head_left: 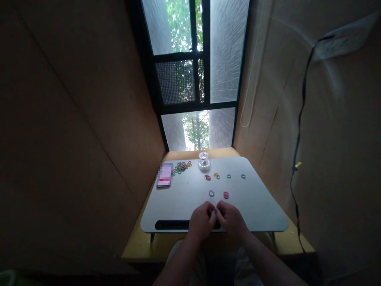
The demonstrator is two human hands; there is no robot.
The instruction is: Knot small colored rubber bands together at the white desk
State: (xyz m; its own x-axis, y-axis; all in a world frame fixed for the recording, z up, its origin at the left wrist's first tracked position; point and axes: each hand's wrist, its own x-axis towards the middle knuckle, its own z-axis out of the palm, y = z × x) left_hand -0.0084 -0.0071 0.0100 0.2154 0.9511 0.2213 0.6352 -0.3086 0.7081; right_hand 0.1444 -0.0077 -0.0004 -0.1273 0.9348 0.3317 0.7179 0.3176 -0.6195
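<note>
My left hand (pixel 203 219) and my right hand (pixel 230 218) meet at the fingertips over the near edge of a white lap table (pixel 181 202). Both are closed in a pinch; whatever lies between the fingers is too small to make out. Just beyond them lie a purple hair tie (pixel 211 193) and pink hair ties (pixel 226 195). Farther back sits a row: red hair ties (pixel 207 177), yellow hair ties (pixel 217 176), a green hair tie (pixel 229 176) and a dark teal hair tie (pixel 243 176).
A mixed pile of hair ties (pixel 182 167) lies at the back left, beside a blurred pinkish flat object (pixel 164 175). A clear round container (pixel 204 164) stands at the back. A black slot (pixel 171 225) runs along the front edge. Walls flank both sides; a black cable (pixel 298 127) hangs right.
</note>
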